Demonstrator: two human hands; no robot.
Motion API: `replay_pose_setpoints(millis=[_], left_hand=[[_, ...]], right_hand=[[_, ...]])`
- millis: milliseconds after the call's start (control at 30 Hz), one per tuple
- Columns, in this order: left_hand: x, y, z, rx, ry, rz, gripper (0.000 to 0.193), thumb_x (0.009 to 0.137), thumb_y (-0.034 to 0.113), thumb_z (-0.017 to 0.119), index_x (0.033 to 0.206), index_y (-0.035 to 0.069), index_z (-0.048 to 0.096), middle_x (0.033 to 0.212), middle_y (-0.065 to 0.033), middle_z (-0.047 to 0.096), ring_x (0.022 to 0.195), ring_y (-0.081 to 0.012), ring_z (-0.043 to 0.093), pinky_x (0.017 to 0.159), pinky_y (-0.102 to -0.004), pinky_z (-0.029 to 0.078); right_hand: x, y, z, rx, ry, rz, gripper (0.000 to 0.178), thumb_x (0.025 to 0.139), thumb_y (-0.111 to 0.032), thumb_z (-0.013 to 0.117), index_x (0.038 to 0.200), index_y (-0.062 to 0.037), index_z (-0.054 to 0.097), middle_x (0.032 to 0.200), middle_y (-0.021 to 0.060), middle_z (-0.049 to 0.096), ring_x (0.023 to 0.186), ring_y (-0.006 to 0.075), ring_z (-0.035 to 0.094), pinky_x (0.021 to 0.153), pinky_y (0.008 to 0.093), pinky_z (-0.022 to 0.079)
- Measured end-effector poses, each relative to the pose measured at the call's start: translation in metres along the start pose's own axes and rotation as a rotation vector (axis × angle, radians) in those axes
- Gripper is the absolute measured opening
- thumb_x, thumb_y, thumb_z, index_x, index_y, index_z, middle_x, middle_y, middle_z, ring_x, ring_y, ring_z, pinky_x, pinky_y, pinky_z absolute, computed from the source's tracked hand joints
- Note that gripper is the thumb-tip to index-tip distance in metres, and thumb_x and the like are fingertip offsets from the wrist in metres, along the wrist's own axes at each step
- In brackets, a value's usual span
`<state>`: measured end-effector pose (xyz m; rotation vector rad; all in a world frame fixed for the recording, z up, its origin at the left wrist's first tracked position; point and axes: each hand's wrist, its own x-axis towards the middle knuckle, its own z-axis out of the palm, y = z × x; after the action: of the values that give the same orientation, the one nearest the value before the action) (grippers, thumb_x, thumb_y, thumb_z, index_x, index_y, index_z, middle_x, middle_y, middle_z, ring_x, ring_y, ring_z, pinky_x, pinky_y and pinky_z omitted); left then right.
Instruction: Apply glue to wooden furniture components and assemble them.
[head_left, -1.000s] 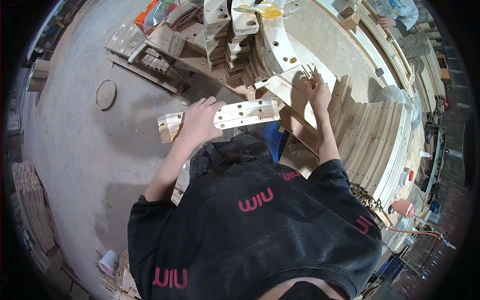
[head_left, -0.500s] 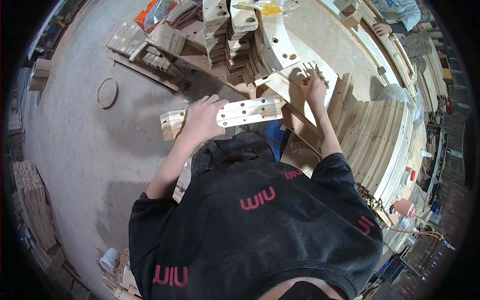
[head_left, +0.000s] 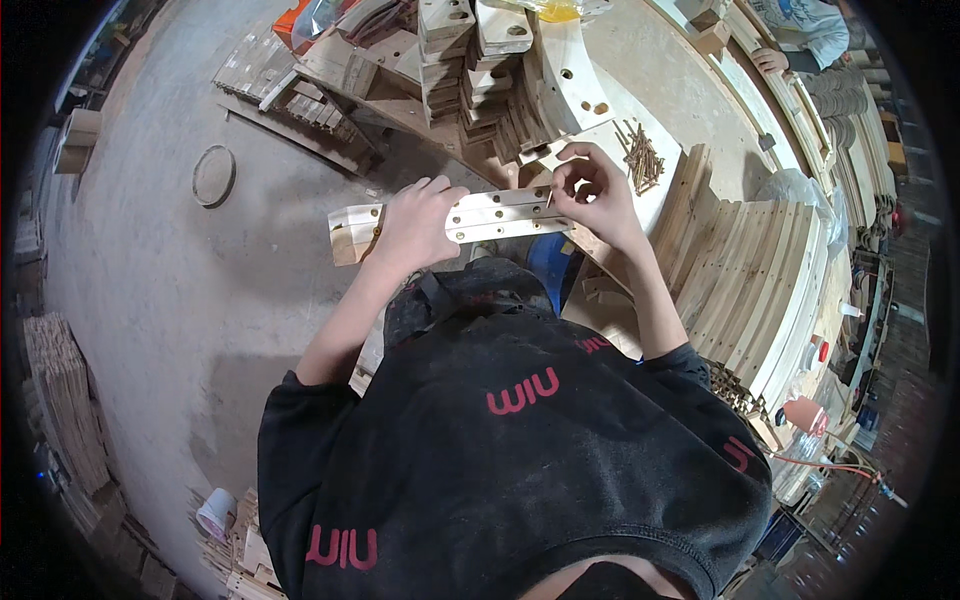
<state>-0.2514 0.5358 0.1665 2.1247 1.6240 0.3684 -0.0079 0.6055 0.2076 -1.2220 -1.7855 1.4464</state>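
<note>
My left hand (head_left: 418, 225) is wrapped over several pale wooden strips (head_left: 490, 215) held side by side, with rows of round holes along them; some holes show brass-coloured rims. Thumb and forefinger of my right hand (head_left: 600, 200) are pinched together at the strips' right end, around a thin screw (head_left: 549, 200) that is mostly hidden by the fingers. Beyond that hand, a heap of long brownish screws (head_left: 643, 160) lies on a pale board (head_left: 668, 150).
Stacked curved wooden pieces with holes (head_left: 490, 90) stand ahead. A long row of wooden strips (head_left: 745, 280) is at the right. A blue container (head_left: 548, 265) sits below the bench edge. Another person's hand (head_left: 770, 60) rests on a wooden frame at the far right.
My right hand has come from the screw heap toward me and left, to the right end of the strips. My left hand and the strips have shifted slightly right.
</note>
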Motion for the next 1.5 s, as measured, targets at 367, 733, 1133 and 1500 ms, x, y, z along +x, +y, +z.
replay_pose_setpoints(millis=[367,733,1133,1500], left_hand=[[-0.004,-0.003,-0.001,0.014,0.040,0.010,0.053,0.051,0.015,0.071,0.103,0.010,0.061,0.090,-0.0062,0.056,0.091,-0.0272,0.056,0.078,-0.0383,0.049],[-0.008,-0.005,-0.004,0.025,0.010,-0.003,0.056,0.050,0.016,0.072,0.105,0.012,0.061,0.091,-0.0056,0.055,0.091,-0.0262,0.057,0.078,-0.0374,0.049],[-0.011,-0.010,-0.001,-0.003,0.018,0.001,0.054,0.050,0.015,0.071,0.103,0.010,0.062,0.089,-0.0074,0.056,0.090,-0.0275,0.057,0.078,-0.0373,0.049],[-0.014,-0.012,-0.003,0.026,0.016,0.001,0.055,0.049,0.017,0.075,0.102,0.008,0.063,0.090,-0.0083,0.057,0.091,-0.0263,0.057,0.079,-0.0361,0.049]], right_hand=[[-0.002,0.019,0.017,-0.008,0.041,-0.084,0.030,0.075,-0.003,0.065,0.102,-0.0035,0.052,0.081,-0.0034,0.060,0.070,0.0012,0.050,0.058,0.0166,0.037],[-0.010,0.025,0.021,-0.244,-0.054,-0.261,0.037,0.070,-0.003,0.064,0.104,-0.0029,0.049,0.085,0.0054,0.056,0.073,0.0126,0.053,0.064,0.0248,0.044],[-0.002,0.049,-0.056,-0.622,0.570,-0.073,0.042,0.073,-0.006,0.066,0.111,-0.0065,0.047,0.082,0.0104,0.061,0.072,0.0216,0.059,0.066,0.0322,0.047],[-0.007,0.132,-0.093,-0.826,0.724,0.341,0.045,0.073,-0.020,0.073,0.110,-0.0067,0.050,0.088,0.0150,0.066,0.083,0.0333,0.064,0.071,0.0432,0.049]])
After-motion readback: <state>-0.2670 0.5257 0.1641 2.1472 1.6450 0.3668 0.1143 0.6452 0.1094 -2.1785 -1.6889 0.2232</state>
